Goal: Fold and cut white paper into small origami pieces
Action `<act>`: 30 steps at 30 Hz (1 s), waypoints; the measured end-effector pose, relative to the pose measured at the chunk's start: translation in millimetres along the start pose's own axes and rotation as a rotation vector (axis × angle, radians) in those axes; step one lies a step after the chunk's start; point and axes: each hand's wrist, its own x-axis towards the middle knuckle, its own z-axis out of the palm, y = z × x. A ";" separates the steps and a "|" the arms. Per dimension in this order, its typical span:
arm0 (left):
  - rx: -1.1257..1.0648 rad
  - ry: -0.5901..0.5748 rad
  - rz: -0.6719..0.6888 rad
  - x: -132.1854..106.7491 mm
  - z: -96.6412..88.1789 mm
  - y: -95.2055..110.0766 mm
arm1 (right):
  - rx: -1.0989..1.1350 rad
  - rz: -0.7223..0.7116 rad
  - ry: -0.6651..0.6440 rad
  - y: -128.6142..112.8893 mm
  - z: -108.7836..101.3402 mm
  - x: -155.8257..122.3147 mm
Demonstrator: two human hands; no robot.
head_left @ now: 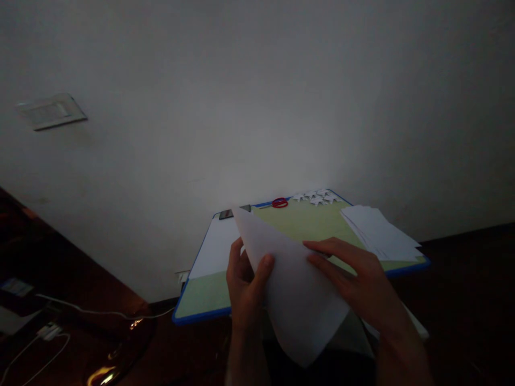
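A white sheet of paper [298, 300], with one corner pointing up and away, is held in the air over the near edge of the table. My left hand [247, 284] grips its left edge, thumb on the face towards me and fingers behind. On the right edge, my right hand [354, 273] pinches the paper between thumb and fingers. The paper looks bent or folded, though the dim light hides any crease. Beyond it, red-handled scissors [279, 202] lie at the table's back edge, beside several small white paper cut-outs [317, 197].
The small green table [205, 297] has a blue rim and stands against a wall. A stack of white sheets [380, 233] lies on its right side, another white sheet [217, 241] on its left. A dark phone-like object [226, 214] rests at the back left. White cables [100, 312] run at lower left.
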 end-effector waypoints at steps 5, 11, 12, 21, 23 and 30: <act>0.013 -0.098 0.086 3.1 -9.0 -9.8 | 0.000 -0.066 0.051 -2.0 1.4 0.7; -0.005 -0.044 0.186 0.1 -6.0 0.4 | 0.013 -0.083 -0.008 2.7 -4.3 -2.5; 0.008 -0.009 0.188 -1.3 -4.4 2.9 | 0.007 -0.081 -0.022 3.7 -4.9 -2.9; 0.031 0.197 0.124 -4.4 0.8 5.6 | -0.095 -0.112 -0.049 6.5 -5.2 -7.0; 0.032 0.247 0.121 -4.2 3.1 6.7 | -0.119 -0.114 -0.061 5.8 -3.6 -7.5; 0.007 0.370 0.146 -3.1 9.1 7.9 | -0.114 -0.131 -0.108 0.5 0.9 -6.6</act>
